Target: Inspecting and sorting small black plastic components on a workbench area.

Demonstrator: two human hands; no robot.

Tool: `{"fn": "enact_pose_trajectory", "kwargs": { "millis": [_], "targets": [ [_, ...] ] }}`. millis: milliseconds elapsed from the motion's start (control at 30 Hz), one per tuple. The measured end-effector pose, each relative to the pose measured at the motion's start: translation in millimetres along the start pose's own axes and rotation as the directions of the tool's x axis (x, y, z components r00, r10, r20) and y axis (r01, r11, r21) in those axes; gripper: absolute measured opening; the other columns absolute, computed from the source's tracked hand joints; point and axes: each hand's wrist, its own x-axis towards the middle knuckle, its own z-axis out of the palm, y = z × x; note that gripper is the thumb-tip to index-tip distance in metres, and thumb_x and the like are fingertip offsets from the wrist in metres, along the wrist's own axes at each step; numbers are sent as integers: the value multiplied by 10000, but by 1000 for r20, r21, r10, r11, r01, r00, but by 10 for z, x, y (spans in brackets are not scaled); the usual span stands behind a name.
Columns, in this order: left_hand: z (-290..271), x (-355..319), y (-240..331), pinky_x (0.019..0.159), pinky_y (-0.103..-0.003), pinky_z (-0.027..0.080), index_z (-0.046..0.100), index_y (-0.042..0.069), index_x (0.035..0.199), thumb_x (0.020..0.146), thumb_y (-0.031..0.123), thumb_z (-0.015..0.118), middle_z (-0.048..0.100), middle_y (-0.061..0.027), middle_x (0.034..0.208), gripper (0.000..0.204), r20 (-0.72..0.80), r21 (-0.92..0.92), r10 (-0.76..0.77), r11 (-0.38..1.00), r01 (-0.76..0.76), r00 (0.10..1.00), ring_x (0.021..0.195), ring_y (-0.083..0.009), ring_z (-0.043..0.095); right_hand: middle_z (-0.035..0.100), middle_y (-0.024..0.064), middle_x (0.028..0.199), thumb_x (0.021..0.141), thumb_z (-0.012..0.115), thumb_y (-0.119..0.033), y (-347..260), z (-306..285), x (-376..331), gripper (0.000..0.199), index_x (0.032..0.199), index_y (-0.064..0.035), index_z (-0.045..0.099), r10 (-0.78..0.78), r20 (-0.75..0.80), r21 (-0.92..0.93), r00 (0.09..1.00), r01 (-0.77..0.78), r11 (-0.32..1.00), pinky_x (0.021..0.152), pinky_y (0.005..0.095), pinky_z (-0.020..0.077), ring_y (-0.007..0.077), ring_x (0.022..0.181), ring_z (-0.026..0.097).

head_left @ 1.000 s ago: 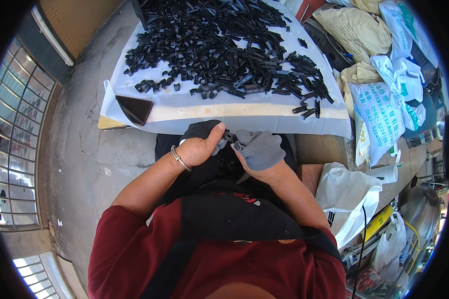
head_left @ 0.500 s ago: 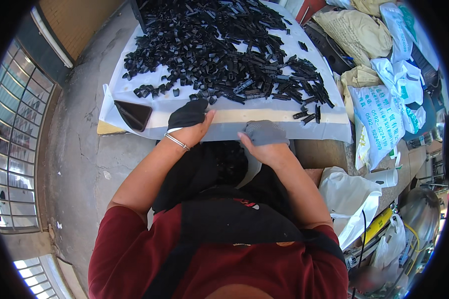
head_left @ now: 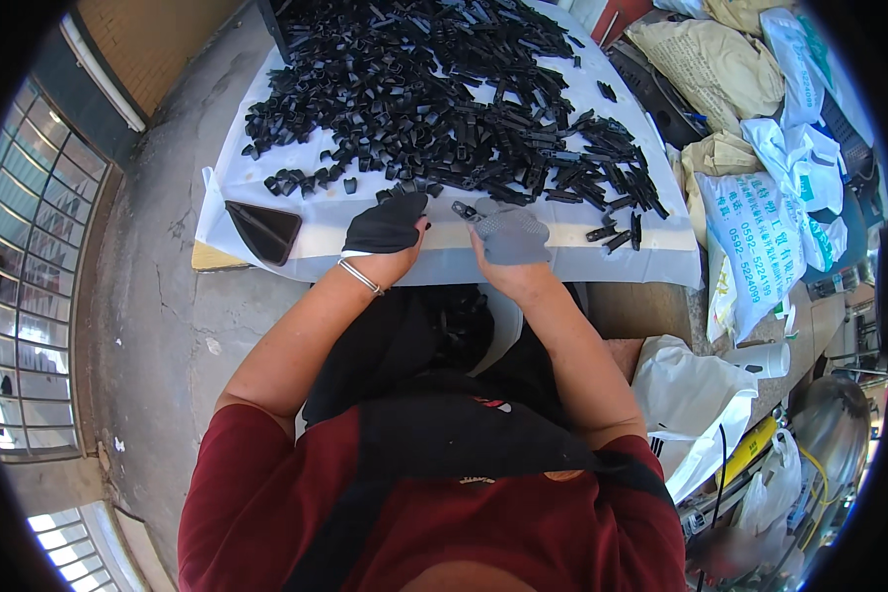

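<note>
My right hand (head_left: pixel 511 235), in a grey dotted glove, is closed at the table's front edge. A small dark plastic piece (head_left: pixel 463 210) sticks out between its thumb and fingers. Just left of it, my left hand (head_left: pixel 385 227) in a black glove is curled closed, with the thumb against the fingers; whatever it holds is hidden. Right in front of it lie several short, curved black plastic pieces (head_left: pixel 414 187). Beyond both hands spreads a big heap of black plastic parts (head_left: pixel 434 99), short curved ones mostly left and long narrow ones mostly right.
White sheeting (head_left: pixel 651 262) covers the table. A dark phone-like slab (head_left: pixel 276 235) lies at its front left corner. Below the edge, between my legs, a pale container (head_left: pixel 504 326) holds dark pieces. Printed white sacks (head_left: pixel 745 247) and a white plastic bag (head_left: pixel 686 390) crowd the right side.
My right hand has moved slightly away from me and left, and a dark piece now shows at its fingertips. My left hand has shifted a little right, toward it.
</note>
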Motion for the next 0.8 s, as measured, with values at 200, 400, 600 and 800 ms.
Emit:
{"fn": "enact_pose_trajectory", "kwargs": {
  "millis": [200, 400, 600, 800],
  "targets": [
    [-558, -151, 345, 642, -396, 457, 455, 42, 1165, 795, 216, 592, 603, -136, 730, 431, 419, -405, -19, 891, 206, 908, 727, -314, 586, 598, 128, 870, 810, 574, -216, -175, -139, -412, 241, 971, -37, 570, -107, 8, 551, 994, 85, 831, 725, 374, 447, 311, 808, 564],
    [-477, -416, 357, 657, -315, 475, 410, 102, 1265, 890, 222, 499, 590, -150, 988, 404, 400, -712, 51, 645, 276, 915, 747, -270, 596, 611, 92, 873, 804, 585, -261, -310, -192, -555, 244, 970, -82, 597, -156, 0, 533, 988, 132, 836, 725, 377, 449, 290, 821, 574],
    [-365, -725, 355, 703, -358, 468, 389, 48, 1265, 936, 413, 304, 609, -212, 780, 499, 651, -313, -134, 850, 425, 747, 797, -318, 616, 609, 115, 879, 798, 600, -251, -424, -128, -633, 261, 969, -54, 597, -80, -64, 495, 995, 102, 863, 715, 378, 453, 296, 831, 573],
    [-639, -482, 511, 710, -275, 446, 605, 28, 984, 935, 435, 325, 624, -67, 813, 497, 593, -624, -231, 474, 621, 772, 739, -155, 558, 601, 131, 874, 817, 584, -255, -356, -297, -703, 255, 928, -25, 588, -81, -58, 470, 995, 99, 877, 713, 384, 453, 309, 816, 566]
  ]
}}
